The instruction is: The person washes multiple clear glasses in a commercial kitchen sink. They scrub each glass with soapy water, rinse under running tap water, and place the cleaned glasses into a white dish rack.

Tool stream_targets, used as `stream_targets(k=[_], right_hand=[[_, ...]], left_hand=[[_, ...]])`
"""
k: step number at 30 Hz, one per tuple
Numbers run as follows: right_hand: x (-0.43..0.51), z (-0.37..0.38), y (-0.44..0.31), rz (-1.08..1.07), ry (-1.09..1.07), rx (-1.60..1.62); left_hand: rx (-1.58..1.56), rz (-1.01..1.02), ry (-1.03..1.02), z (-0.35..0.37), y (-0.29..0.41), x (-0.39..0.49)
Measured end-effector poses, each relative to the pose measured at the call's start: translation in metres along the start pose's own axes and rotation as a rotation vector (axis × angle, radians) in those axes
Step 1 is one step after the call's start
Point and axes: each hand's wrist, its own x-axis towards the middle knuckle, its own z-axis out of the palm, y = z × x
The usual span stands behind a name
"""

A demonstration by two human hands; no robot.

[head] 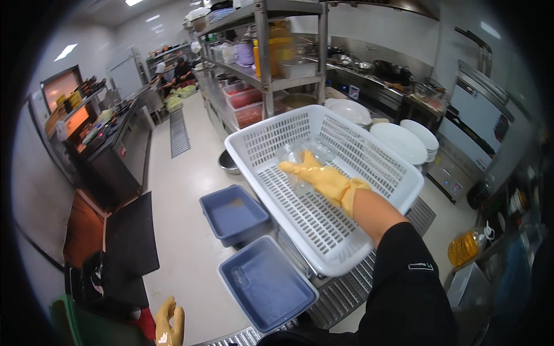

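Observation:
My right hand (pixel 318 175), in a yellow rubber glove, reaches into a white slotted plastic basket (pixel 303 225). Its fingers are among clear plastic pieces (pixel 320 149) on the basket's bottom. Whether they grip the plastic or only touch it is unclear. The glove hides part of these pieces. At the lower left edge, my left hand (pixel 170 322) wears a matching glove, with fingers apart and nothing held. Below the basket, to its left, are two blue-grey plastic tubs (pixel 233 214); the nearer tub (pixel 272 283) seems to hold water and a small clear object.
A steel shelf rack (pixel 264 56) rises behind the basket. Stacked white plates (pixel 400 142) stand to its right. An oil bottle (pixel 465 248) is at the right. A metal bowl (pixel 228 162) sits beyond the tubs. Two people (pixel 181 71) work far back, near crates of greens (pixel 175 101).

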Motion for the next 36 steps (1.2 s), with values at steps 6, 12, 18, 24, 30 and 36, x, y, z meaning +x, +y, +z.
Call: stream_targets(k=[6, 12, 18, 24, 30, 36], right_hand=[[0.023, 0.041, 0.011, 0.026, -0.092, -0.164], [0.061, 0.066, 0.035, 0.060, -0.070, -0.377], [0.079, 0.072, 0.036, 0.073, -0.090, -0.400], [0.086, 0.075, 0.042, 0.030, -0.001, -0.394], [0.087, 0.077, 0.044, -0.054, -0.011, -0.582], [0.074, 0.038, 0.025, -0.018, -0.206, -0.500]], left_hand=[[-0.280, -0.276, 0.006, -0.008, 0.005, -0.033], [0.230, -0.208, 0.036, -0.013, -0.014, -0.059], [0.187, -0.253, 0.017, -0.005, -0.010, -0.066], [0.189, -0.252, 0.055, -0.006, -0.004, -0.075], [-0.075, -0.339, 0.177, -0.003, -0.010, -0.092], [-0.084, -0.464, 0.268, -0.021, -0.034, -0.132]])
